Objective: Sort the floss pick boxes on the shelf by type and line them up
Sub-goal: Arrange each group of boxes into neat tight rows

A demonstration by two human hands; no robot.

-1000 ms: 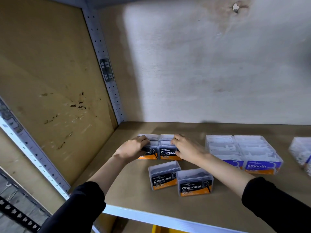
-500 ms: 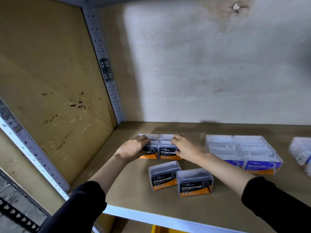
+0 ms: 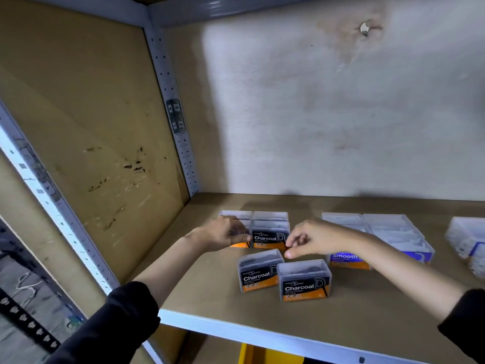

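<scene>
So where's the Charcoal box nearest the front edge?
Head view, lower centre: front Charcoal box sits right of a second Charcoal box, just below the right hand.

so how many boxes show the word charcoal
3. The left loose box and right loose box sit near the shelf edge; the third box is behind them, between the left hand and right hand. The left hand covers a neighbour box; two back boxes show only lids.

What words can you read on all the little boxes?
"Charcoal": black box behind the front pair
"Charcoal": front left box
"Charcoal": front right box
"Smooth": blue-labelled box
Small print below each name: too blurred.
Left hand covers the orange-edged box label.
Far-right box: unreadable.
</scene>
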